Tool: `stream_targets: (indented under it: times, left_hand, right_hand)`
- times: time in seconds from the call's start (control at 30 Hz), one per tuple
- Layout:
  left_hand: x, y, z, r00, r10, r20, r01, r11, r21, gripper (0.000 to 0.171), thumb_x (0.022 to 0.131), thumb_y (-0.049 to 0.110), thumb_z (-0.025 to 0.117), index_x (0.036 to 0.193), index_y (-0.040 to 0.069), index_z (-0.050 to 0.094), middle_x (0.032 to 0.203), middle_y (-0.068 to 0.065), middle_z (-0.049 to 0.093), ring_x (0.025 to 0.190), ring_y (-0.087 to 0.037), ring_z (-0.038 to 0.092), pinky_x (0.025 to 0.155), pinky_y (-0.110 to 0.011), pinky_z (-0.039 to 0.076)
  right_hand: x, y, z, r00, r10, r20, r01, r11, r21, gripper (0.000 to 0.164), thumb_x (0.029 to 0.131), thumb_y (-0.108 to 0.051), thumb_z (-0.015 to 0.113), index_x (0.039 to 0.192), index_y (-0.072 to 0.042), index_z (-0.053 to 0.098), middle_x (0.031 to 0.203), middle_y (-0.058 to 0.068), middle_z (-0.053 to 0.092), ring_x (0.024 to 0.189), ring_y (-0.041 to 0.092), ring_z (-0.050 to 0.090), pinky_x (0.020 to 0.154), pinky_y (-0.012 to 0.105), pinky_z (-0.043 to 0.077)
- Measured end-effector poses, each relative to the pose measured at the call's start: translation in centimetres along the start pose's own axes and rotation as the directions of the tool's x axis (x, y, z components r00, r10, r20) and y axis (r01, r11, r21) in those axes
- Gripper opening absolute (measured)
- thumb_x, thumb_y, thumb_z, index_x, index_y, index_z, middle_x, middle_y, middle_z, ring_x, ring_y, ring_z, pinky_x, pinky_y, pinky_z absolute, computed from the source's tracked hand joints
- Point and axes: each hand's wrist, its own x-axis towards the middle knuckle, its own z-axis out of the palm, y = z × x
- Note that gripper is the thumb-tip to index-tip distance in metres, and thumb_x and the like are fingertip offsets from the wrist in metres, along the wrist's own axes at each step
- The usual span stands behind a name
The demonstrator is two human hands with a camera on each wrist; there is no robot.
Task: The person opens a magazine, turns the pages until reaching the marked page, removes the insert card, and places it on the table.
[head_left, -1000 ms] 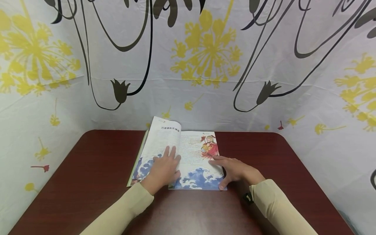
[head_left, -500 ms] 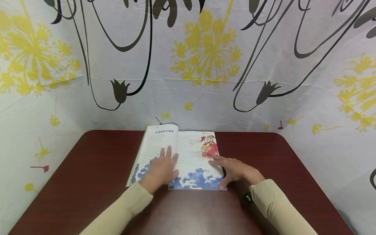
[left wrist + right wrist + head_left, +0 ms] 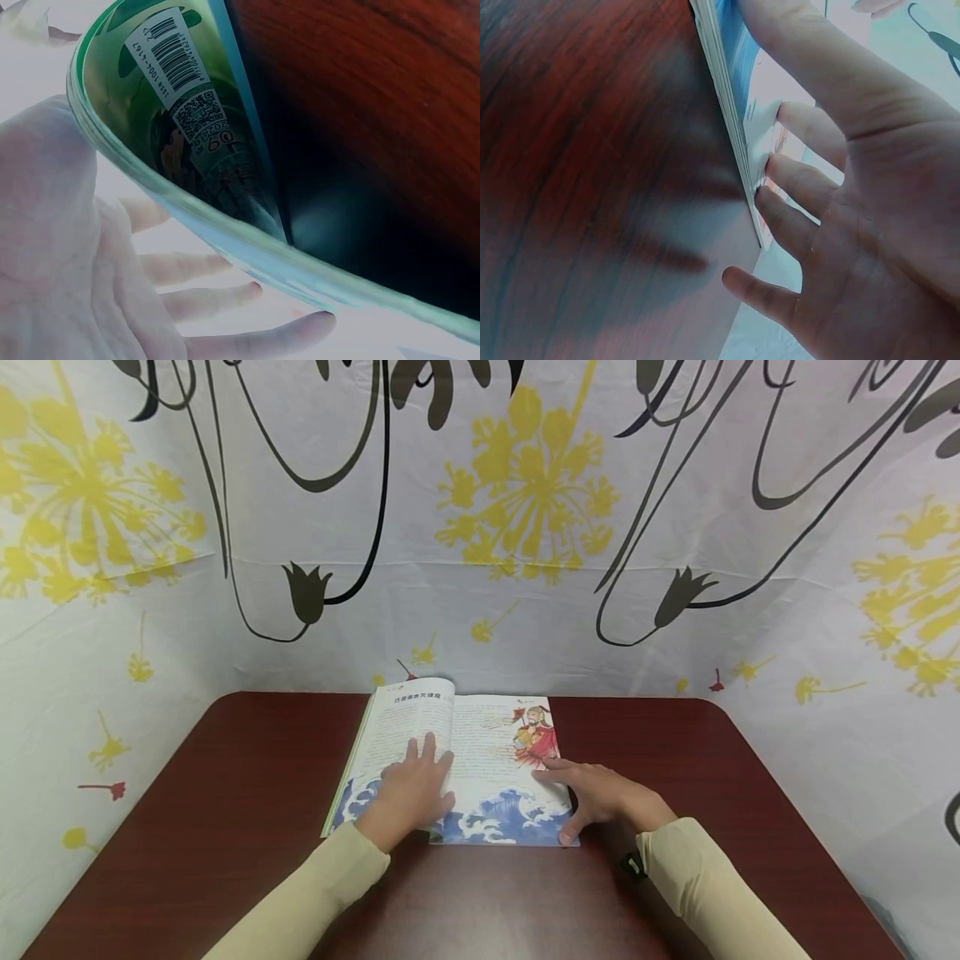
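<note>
An open magazine [image 3: 491,735] lies on the table, with text on both pages, blue waves along the bottom and a red-robed figure at right. My left hand [image 3: 408,789] rests on the left page near the fold, fingers extended and spread. In the left wrist view the left side bows up off the table, showing the cover's barcode [image 3: 176,64] underneath. At the right edge is my right hand [image 3: 603,793], its thumb on the lower corner and its fingertips on the page beside the figure. In the right wrist view its little finger [image 3: 757,292] reaches past the page edge.
The dark red wooden table [image 3: 247,777] extends to both sides of the magazine and in front of it. Behind stands a pale cloth backdrop [image 3: 420,527] with yellow and grey flower prints. A dark band [image 3: 633,864] shows at the right cuff.
The left page, raised and slanted before, has come down to the left and lies flatter. My left hand has shifted slightly left with it. The right hand has stayed in place.
</note>
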Motion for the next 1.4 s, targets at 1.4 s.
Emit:
stream_targets:
  times: [1.4]
  left_hand:
    - [0.5, 2.3, 1.3, 0.939, 0.344, -0.006, -0.34, 0.931, 0.135, 0.084, 0.083, 0.068, 0.063, 0.151, 0.022, 0.043, 0.155, -0.009, 0.041, 0.143, -0.029, 0.037, 0.111, -0.059, 0.03]
  right_hand:
    - [0.3, 0.1, -0.4, 0.996, 0.03, -0.079, -0.024, 0.996, 0.08, 0.096, 0.072, -0.056, 0.083, 0.149, -0.013, 0.046, 0.148, 0.01, 0.049, 0.132, 0.033, 0.047, 0.105, 0.056, 0.039]
